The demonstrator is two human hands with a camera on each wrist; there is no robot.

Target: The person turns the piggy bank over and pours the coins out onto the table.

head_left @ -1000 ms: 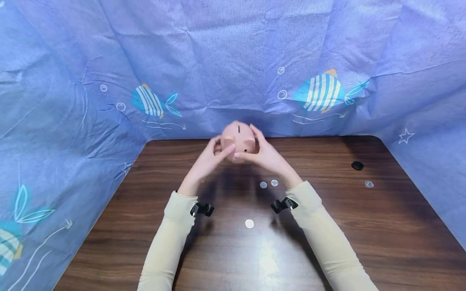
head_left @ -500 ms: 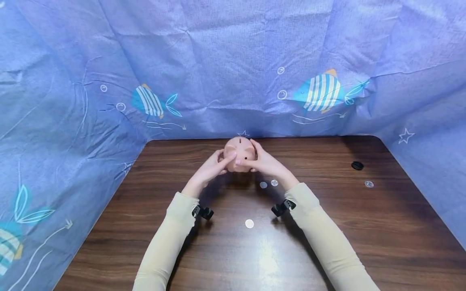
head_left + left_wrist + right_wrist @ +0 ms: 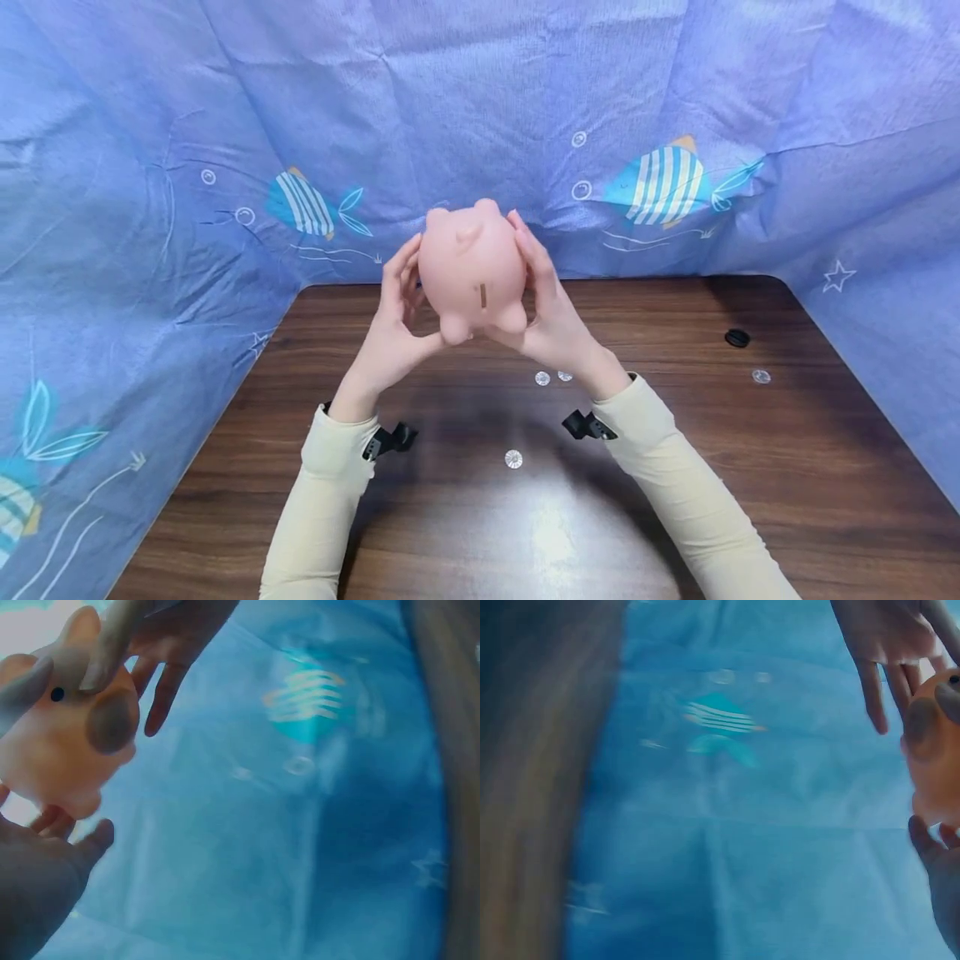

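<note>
Both hands hold up a pink piggy bank point(image 3: 472, 262) over the far middle of the table. In the head view it is tilted so that its curly tail shows near the top and its dark coin slot point(image 3: 483, 296) faces the camera. My left hand point(image 3: 390, 333) grips its left side, my right hand point(image 3: 555, 329) its right, with the thumbs underneath, partly hidden. From the left wrist view the piggy bank point(image 3: 71, 757) shows its eye and snout between the hands. At the right wrist view's edge only part of the piggy bank point(image 3: 937, 776) is visible.
On the brown wooden table point(image 3: 712, 467) lie two silvery coins point(image 3: 542, 378) near my right wrist and another coin point(image 3: 513, 459) closer in. Farther right are a small black round piece point(image 3: 737, 337) and a round silvery disc point(image 3: 761, 377). A blue fish-patterned cloth point(image 3: 465, 108) hangs behind.
The piggy bank dips toward the table, then rises higher and nearer to the head camera. It has tipped over, bringing its tail into view and its slot lower. Both hands keep their hold.
</note>
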